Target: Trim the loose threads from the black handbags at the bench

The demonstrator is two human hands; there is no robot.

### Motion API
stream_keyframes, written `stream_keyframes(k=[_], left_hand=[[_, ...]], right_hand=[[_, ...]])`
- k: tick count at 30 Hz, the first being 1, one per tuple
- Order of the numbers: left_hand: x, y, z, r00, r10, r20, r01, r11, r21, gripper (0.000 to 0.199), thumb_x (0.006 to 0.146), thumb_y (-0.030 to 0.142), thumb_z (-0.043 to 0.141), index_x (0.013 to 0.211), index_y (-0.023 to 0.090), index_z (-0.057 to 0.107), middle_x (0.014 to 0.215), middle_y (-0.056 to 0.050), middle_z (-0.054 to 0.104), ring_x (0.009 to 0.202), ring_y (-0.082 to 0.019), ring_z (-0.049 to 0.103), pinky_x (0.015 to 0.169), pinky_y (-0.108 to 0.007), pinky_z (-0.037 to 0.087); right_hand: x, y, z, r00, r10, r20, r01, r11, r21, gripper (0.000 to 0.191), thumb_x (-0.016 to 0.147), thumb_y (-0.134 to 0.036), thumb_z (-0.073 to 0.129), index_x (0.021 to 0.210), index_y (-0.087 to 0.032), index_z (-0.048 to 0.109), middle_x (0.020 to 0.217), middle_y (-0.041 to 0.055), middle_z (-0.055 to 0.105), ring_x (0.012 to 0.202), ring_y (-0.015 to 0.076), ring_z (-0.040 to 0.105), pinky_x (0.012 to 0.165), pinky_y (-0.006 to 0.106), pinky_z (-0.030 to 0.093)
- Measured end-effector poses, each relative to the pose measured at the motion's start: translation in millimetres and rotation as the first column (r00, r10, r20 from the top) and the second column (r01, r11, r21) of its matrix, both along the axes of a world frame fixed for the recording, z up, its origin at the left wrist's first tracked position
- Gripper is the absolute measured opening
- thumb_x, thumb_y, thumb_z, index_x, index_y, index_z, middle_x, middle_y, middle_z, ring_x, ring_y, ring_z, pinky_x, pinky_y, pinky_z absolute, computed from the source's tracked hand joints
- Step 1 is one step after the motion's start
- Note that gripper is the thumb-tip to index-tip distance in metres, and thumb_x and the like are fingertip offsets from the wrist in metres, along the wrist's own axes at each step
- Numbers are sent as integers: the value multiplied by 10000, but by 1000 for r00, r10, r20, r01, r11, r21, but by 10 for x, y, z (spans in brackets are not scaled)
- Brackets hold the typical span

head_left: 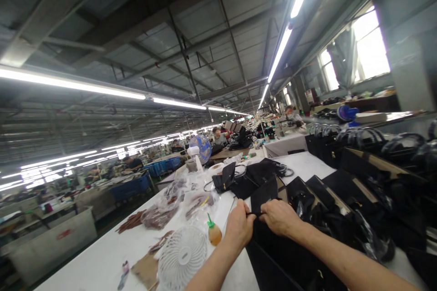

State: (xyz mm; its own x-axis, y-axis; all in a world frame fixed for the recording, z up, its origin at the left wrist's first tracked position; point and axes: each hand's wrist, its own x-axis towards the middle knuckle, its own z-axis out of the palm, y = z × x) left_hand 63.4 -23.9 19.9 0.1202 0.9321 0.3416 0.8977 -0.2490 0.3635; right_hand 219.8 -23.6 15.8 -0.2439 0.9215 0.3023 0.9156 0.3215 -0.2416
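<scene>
Both hands meet at a black bag point(273, 250) in the lower middle of the head view. My left hand point(240, 223) is closed, its fingertips pinching a thin dark strip at the bag's upper edge. Close beside it on the right, my right hand point(278, 216) is also closed, pinching the same dark strip. The short piece between the fingertips looks taut; its exact shape is too small to tell. Left of my left hand stands a glue bottle point(215, 233) with a green tip.
A white fan point(183, 255) lies at the lower left on the white table point(92, 254), near brown strips point(131, 222) and plastic bags. Black bags point(355, 186) crowd the right side. Farther back are a blue fan point(201, 149) and a person point(219, 136).
</scene>
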Motion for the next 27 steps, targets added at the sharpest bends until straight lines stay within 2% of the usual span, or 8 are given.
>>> stream_keyframes(k=[3,6,8,12,17,21,24,27], left_hand=[[-50,-71,8,990,20,142,-4,994,-111,411,634,239,668,945,193,403,793,6,568,727,-156,544,631,-249,364],[-154,-102,-2,955,33,293,63,948,-312,618,521,168,697,1038,179,361,821,12,559,697,-141,531,570,-224,355],[-231,-91,8,936,-31,352,186,890,-416,586,521,110,629,1049,174,384,805,18,568,662,-130,526,533,-210,342],[-318,-40,135,930,-285,231,356,854,-380,327,551,102,524,872,160,540,726,22,573,678,-133,523,525,-196,316],[-302,73,293,879,-449,162,475,786,-396,269,541,100,464,772,157,590,684,32,573,663,-133,525,523,-193,314],[-217,75,256,917,-382,111,396,848,-352,340,533,81,441,813,170,611,749,18,627,755,-161,578,612,-207,382],[-151,-50,222,960,-279,26,274,912,-304,387,561,88,461,902,194,610,878,-3,665,895,-188,597,744,-234,413],[-125,-168,211,979,-198,-44,174,933,-314,459,575,96,496,1011,215,580,984,-13,664,973,-198,592,829,-260,408]], right_hand=[[-4,-43,54,1000,-12,13,12,1000,-6,251,812,-346,515,846,-203,718,887,135,709,891,280,661,733,349,478],[10,-119,151,1000,-23,16,23,999,-27,251,777,-344,539,839,-198,734,903,143,710,905,293,657,734,351,489],[26,-189,237,999,-33,15,34,998,-61,254,754,-357,562,836,-197,741,912,142,712,909,296,656,735,347,495],[64,-374,372,999,-46,24,49,990,-134,267,735,-341,571,832,-163,744,896,154,714,898,296,660,727,328,506],[93,-528,309,999,-45,6,46,989,-140,286,760,-329,511,861,-169,727,892,158,710,882,304,663,727,359,515],[88,-474,189,999,-49,23,51,995,-83,285,773,-329,491,861,-166,708,861,167,705,860,328,665,717,407,522],[107,-426,143,999,-44,21,45,997,-67,272,777,-321,485,850,-165,696,847,163,703,858,335,665,709,422,527],[136,-402,107,999,-39,23,41,998,-54,271,787,-324,472,846,-171,687,832,154,703,849,330,667,701,424,532]])
